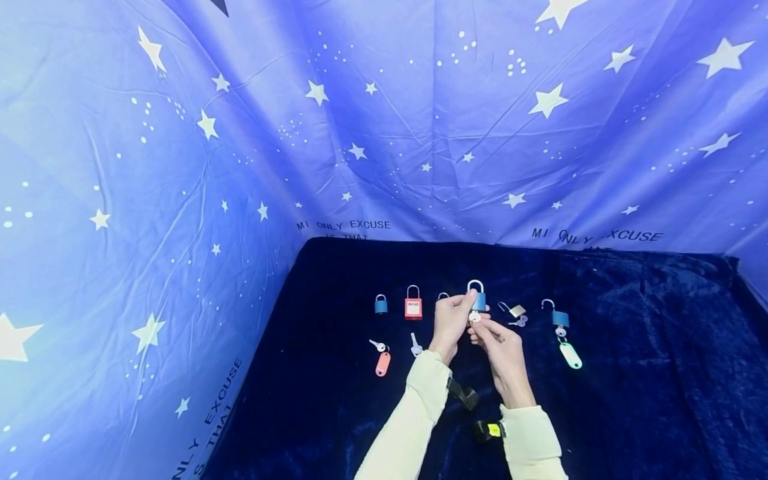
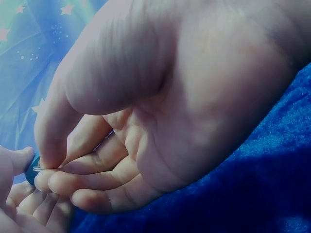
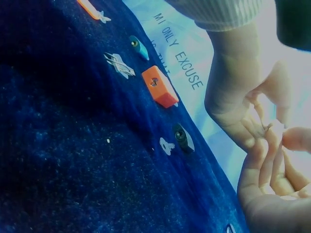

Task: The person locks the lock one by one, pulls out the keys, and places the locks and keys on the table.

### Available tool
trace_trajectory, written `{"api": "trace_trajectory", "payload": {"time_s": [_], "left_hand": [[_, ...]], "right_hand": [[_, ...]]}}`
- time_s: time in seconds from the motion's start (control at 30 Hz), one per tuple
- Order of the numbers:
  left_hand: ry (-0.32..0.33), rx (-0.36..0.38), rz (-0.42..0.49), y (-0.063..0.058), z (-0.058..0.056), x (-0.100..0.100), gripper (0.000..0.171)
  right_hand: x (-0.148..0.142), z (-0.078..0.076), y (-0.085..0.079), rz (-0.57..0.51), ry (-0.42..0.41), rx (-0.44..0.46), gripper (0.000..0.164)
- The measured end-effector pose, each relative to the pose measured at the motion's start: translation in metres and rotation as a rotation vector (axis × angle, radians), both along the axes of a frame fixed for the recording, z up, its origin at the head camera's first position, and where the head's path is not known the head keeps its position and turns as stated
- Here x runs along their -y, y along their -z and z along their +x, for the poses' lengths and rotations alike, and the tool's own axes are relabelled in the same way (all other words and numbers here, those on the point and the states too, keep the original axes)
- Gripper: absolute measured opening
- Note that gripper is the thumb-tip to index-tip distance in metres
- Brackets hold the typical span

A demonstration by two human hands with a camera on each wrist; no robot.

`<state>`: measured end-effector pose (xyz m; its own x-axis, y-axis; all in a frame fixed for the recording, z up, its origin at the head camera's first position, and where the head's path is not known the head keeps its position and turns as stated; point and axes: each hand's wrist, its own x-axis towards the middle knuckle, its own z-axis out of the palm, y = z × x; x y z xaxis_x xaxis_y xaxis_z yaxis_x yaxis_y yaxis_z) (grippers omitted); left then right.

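Upright in my left hand [image 1: 451, 323] is a blue padlock [image 1: 479, 302], its silver shackle pointing up. Thumb and fingers of that hand grip the lock body from the left side. Just below it, my right hand [image 1: 504, 350] pinches a small silver key [image 1: 475, 317] at the bottom of the lock. Both hands meet closely there. In the left wrist view only a sliver of the padlock [image 2: 32, 171] shows between the fingertips. The right wrist view has the two hands touching, with the lock mostly hidden by fingers.
On the dark blue plush cloth [image 1: 630, 373] stand a small blue padlock [image 1: 381, 306] and a red padlock [image 1: 413, 309]. A brass padlock [image 1: 517, 310] and a blue padlock [image 1: 561, 319] with raised shackle lie right. Nearer are a red tag [image 1: 382, 364], a key [image 1: 416, 345] and a green tag [image 1: 571, 355].
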<state>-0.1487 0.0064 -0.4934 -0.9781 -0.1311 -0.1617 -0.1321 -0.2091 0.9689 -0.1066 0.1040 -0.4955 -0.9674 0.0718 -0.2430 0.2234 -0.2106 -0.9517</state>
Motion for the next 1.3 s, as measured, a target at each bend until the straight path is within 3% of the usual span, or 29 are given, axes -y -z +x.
{"api": "trace_trajectory", "payload": {"time_s": [0.17,0.57,0.87,1.3], "left_hand": [[0.006,-0.006,-0.012,-0.001,0.001,0.000,0.033],[-0.067,0.007,-0.031,-0.004,0.002,-0.005,0.031],[-0.051,0.000,-0.038,-0.007,-0.002,-0.004,0.032],[-0.076,-0.006,0.074,-0.002,-0.012,-0.004,0.033]], "right_hand": [[-0.001,-0.002,-0.001,-0.011,0.017,0.012,0.010],[0.000,-0.005,0.001,0.060,0.060,0.025,0.013],[-0.001,-0.004,-0.001,0.055,0.059,0.024,0.019],[-0.006,0.002,0.002,0.159,0.054,0.020,0.022]]}}
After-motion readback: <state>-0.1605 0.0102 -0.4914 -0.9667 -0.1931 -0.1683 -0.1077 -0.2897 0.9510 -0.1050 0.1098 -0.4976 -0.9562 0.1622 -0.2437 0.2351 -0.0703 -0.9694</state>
